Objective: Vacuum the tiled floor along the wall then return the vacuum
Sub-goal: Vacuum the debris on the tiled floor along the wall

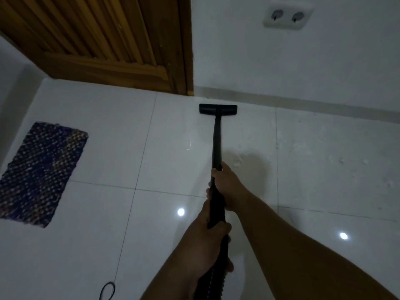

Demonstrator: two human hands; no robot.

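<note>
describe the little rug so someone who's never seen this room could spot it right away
Start at the wooden door at the top left, then come down onto the white tiled floor to its left edge. The rug lies flat there, a small dark purple woven rectangle with pale flecks, the only patterned, coloured thing on the glossy tiles.

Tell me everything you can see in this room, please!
vacuum floor head: one, black, on the floor close to the wall
vacuum wand: one, black, from head to hands
ribbed hose: one, black, bottom centre
woven mat: one, purple speckled, left floor
wooden door: one, brown, top left
double wall socket: one, white, top right
floor tiles: several, glossy white
cord loop: one, black, bottom edge
right hand: gripping wand, farther along
left hand: gripping wand, nearer the body
</note>
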